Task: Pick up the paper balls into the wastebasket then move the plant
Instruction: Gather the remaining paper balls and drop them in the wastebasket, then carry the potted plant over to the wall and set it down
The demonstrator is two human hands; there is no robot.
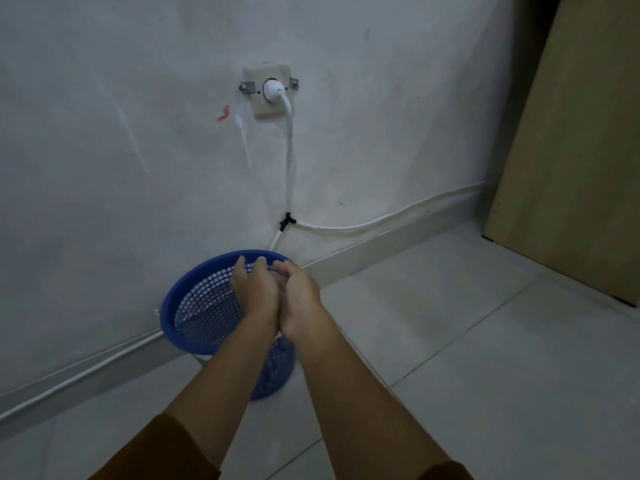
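A blue mesh wastebasket (194,306) stands on the tiled floor against the white wall. Both my hands hover together over its open mouth. My left hand (254,289) has its fingers spread and extended over the far rim. My right hand (299,299) is cupped beside it, the two palms touching at the heel. No paper ball shows in either hand, and my hands hide the part of the basket below them. No paper balls and no plant are in view.
A wall socket (272,91) holds a white plug whose cable (289,161) runs down and along the skirting to the right. A tan wooden panel (571,150) leans at the right. Pale floor tiles (485,341) spread to the right of the basket.
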